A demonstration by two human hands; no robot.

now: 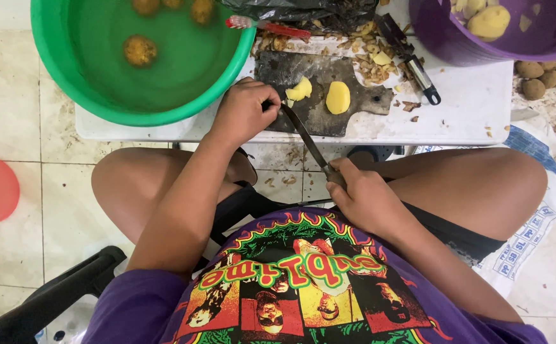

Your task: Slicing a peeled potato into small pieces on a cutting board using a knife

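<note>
A long dark-bladed kitchen knife (308, 141) is held across the near edge of the low white table (475, 102), its handle wrapped firmly in the right hand (362, 196) at five o'clock. The tip is pinched by the curled left hand (245, 113) at eleven o'clock, beside the dark worn wooden cutting board (316, 95). Peeled yellow potato pieces (338, 97) lie on that board at twelve o'clock. A steadier wipe is likely obtained if fingers are kept on the blade's flat, away from the edge. A green plastic basin of water (55, 57) sits at ten o'clock.
</note>
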